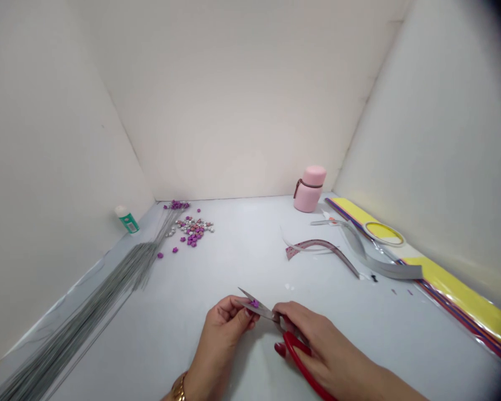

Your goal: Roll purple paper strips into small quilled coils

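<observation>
Near the front middle of the table, my left hand pinches a small purple paper star between thumb and fingertips. My right hand grips a pair of scissors with red handles. Their metal blades are spread apart, and the purple piece shows between them, close to my left fingertips. How far the blades touch it, I cannot make out. Two tiny white scraps lie on the table just beyond the scissors.
At left lie a long bundle of grey wires, a pile of purple and silver stars and a glue stick. A pink flask stands at the back. Paper strips, a tape roll and yellow sheets lie right.
</observation>
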`<state>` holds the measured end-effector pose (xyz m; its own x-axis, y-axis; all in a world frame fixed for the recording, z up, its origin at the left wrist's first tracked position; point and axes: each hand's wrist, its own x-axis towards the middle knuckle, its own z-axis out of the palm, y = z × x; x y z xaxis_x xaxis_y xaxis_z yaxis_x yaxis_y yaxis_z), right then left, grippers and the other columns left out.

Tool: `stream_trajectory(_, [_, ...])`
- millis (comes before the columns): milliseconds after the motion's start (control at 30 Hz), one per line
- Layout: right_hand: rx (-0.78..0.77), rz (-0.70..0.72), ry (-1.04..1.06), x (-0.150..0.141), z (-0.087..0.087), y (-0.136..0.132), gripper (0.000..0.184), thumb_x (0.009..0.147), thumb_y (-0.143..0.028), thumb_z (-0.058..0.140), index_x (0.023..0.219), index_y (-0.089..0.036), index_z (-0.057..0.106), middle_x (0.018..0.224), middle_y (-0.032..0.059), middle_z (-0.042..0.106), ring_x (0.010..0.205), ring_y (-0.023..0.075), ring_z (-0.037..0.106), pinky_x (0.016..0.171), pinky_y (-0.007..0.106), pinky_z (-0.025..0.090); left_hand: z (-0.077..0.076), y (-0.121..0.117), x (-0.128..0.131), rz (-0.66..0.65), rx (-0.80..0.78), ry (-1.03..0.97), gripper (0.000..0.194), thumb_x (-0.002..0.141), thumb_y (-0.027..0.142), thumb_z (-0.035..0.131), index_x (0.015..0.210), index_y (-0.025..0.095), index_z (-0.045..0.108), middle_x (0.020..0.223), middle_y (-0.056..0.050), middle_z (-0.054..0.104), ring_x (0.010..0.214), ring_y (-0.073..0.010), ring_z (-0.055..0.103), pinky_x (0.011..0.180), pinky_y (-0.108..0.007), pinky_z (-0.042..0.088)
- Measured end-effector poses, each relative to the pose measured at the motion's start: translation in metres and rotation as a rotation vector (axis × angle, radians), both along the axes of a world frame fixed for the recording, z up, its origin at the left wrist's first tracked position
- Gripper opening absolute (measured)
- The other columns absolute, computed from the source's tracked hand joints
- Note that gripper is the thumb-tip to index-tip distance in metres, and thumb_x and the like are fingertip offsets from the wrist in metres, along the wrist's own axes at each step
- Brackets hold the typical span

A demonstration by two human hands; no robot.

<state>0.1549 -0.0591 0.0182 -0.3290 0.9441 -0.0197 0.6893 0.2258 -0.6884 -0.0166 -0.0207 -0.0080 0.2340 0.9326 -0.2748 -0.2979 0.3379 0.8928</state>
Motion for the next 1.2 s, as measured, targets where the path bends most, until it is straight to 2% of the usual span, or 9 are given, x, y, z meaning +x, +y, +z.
stream_trajectory(300, [-0.043, 0.005, 0.004, 0.003, -0.001, 0.002, 0.018, 0.077, -0.019, 0.051, 0.094, -0.024, 0.051, 0.085, 0.0013, 0.060, 0.072, 0.0157, 0.053, 0.066, 0.021, 0.041, -0.003, 0.001, -0.003, -0.060, 0.028, -0.022, 0.009, 0.072, 0.021, 0.062, 0.069, 0.013, 0.063, 0.066, -0.003, 0.063, 0.065, -0.0119, 0.054, 0.063, -0.020, 0.041])
stream_trajectory(567, [-0.032, -0.027, 0.020, 0.007, -0.005, 0.007, 0.015, 0.079, -0.028, 0.052, 0.093, -0.023, 0.052, 0.078, 0.0002, 0.061, 0.067, 0.0147, 0.055, 0.062, 0.020, 0.044, -0.001, 0.000, -0.002, -0.016, -0.061, -0.029, 0.012, 0.066, 0.023, 0.069, 0.067, 0.013, 0.063, 0.061, -0.002, 0.063, 0.059, -0.0097, 0.054, 0.059, -0.018, 0.042])
stream_trajectory(633, [0.051, -0.104, -0.061, 0.019, -0.007, 0.012, 0.022, 0.081, -0.029, 0.047, 0.102, -0.022, 0.050, 0.089, 0.0044, 0.062, 0.077, 0.0175, 0.057, 0.069, 0.024, 0.045, 0.001, 0.000, -0.001, 0.016, -0.086, -0.017, 0.014, 0.064, 0.024, 0.071, 0.069, 0.013, 0.064, 0.062, -0.002, 0.064, 0.060, -0.0098, 0.055, 0.060, -0.018, 0.043])
stream_trajectory(700, [0.127, -0.211, -0.246, 0.036, -0.012, 0.018, 0.029, 0.081, -0.029, 0.045, 0.109, -0.020, 0.049, 0.101, 0.0093, 0.060, 0.087, 0.0228, 0.057, 0.075, 0.031, 0.044, 0.003, -0.001, 0.000, 0.034, -0.093, -0.013, 0.015, 0.063, 0.025, 0.072, 0.069, 0.013, 0.064, 0.065, -0.003, 0.065, 0.061, -0.0101, 0.056, 0.061, -0.019, 0.044])
stream_trajectory(767, [0.123, -0.300, -0.447, 0.056, -0.017, 0.023, 0.033, 0.080, -0.029, 0.043, 0.111, -0.019, 0.050, 0.096, 0.0116, 0.061, 0.083, 0.0260, 0.059, 0.068, 0.034, 0.046, 0.004, -0.001, -0.001, 0.033, -0.090, -0.019, 0.015, 0.062, 0.025, 0.072, 0.068, 0.013, 0.064, 0.066, -0.004, 0.065, 0.060, -0.0103, 0.057, 0.061, -0.019, 0.044])
stream_trajectory(900, [0.214, -0.274, -0.541, 0.080, -0.019, 0.026, 0.041, 0.078, -0.024, 0.043, 0.119, -0.022, 0.046, 0.096, 0.0100, 0.059, 0.083, 0.0248, 0.058, 0.067, 0.034, 0.046, 0.002, 0.000, -0.003, 0.012, -0.072, 0.004, 0.015, 0.064, 0.027, 0.070, 0.070, 0.014, 0.066, 0.069, -0.004, 0.066, 0.065, -0.0114, 0.057, 0.062, -0.019, 0.043])
stream_trajectory(1033, [0.301, -0.288, -0.380, 0.061, -0.002, 0.023, 0.029, 0.080, -0.026, 0.043, 0.106, -0.018, 0.055, 0.098, 0.0103, 0.058, 0.092, 0.0253, 0.053, 0.078, 0.037, 0.041, 0.000, 0.000, -0.004, 0.013, -0.027, 0.085, 0.011, 0.065, 0.024, 0.069, 0.069, 0.014, 0.067, 0.065, -0.001, 0.062, 0.059, -0.0087, 0.052, 0.060, -0.018, 0.041])
stream_trajectory(1100, [0.196, -0.195, -0.168, 0.039, 0.008, 0.020, 0.020, 0.084, -0.026, 0.040, 0.093, -0.020, 0.057, 0.089, 0.0062, 0.060, 0.083, 0.0199, 0.055, 0.073, 0.030, 0.042, 0.000, -0.001, -0.003, 0.001, -0.025, 0.094, 0.010, 0.066, 0.023, 0.069, 0.068, 0.014, 0.066, 0.060, 0.001, 0.060, 0.056, -0.0079, 0.050, 0.057, -0.017, 0.040])
stream_trajectory(1200, [-0.062, -0.018, 0.046, 0.003, 0.013, 0.017, 0.025, 0.088, -0.030, 0.035, 0.077, -0.019, 0.055, 0.068, 0.0007, 0.059, 0.064, 0.0146, 0.053, 0.057, 0.023, 0.040, -0.001, -0.002, -0.004, -0.005, -0.006, 0.073, 0.009, 0.067, 0.021, 0.068, 0.070, 0.014, 0.065, 0.060, 0.001, 0.060, 0.056, -0.0080, 0.050, 0.057, -0.018, 0.040])
